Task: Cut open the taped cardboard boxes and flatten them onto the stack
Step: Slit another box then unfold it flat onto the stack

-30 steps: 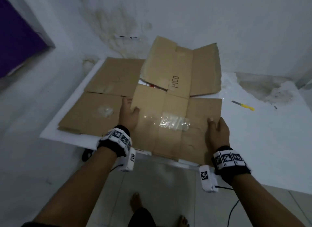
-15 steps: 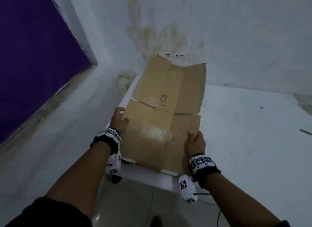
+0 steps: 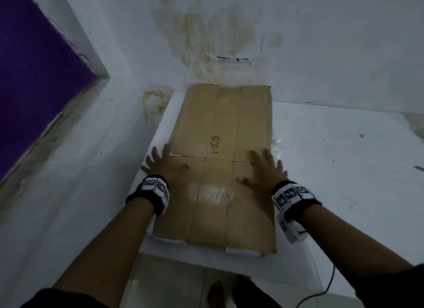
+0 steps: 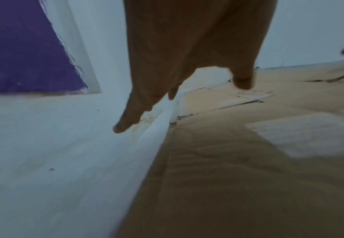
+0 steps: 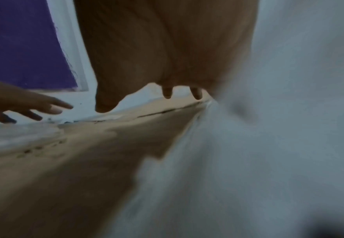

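A flattened brown cardboard box [image 3: 220,133] marked "PICO" lies flat on the stack at the left end of the white table [image 3: 332,170], with a patch of clear tape [image 3: 213,195] near its middle. My left hand [image 3: 164,164] is spread with straight fingers over the cardboard's left edge. My right hand [image 3: 263,170] is spread over its right side. In the left wrist view the left hand [image 4: 179,77] hovers just above the cardboard [image 4: 248,161]. The right wrist view shows the right hand [image 5: 167,80] just above the cardboard [image 5: 65,169], blurred. Neither hand holds anything.
A stained white wall [image 3: 218,44] rises right behind the stack. A purple panel [image 3: 27,66] stands at the left. A cable [image 3: 325,289] hangs from my right wrist. The tip of a small tool [image 3: 418,167] shows at the far right table edge. A bare foot [image 3: 215,294] is below the table front.
The folded box was carried left onto the stack and its raised far half laid flat. Both hands let go of its edges and now spread open over it.
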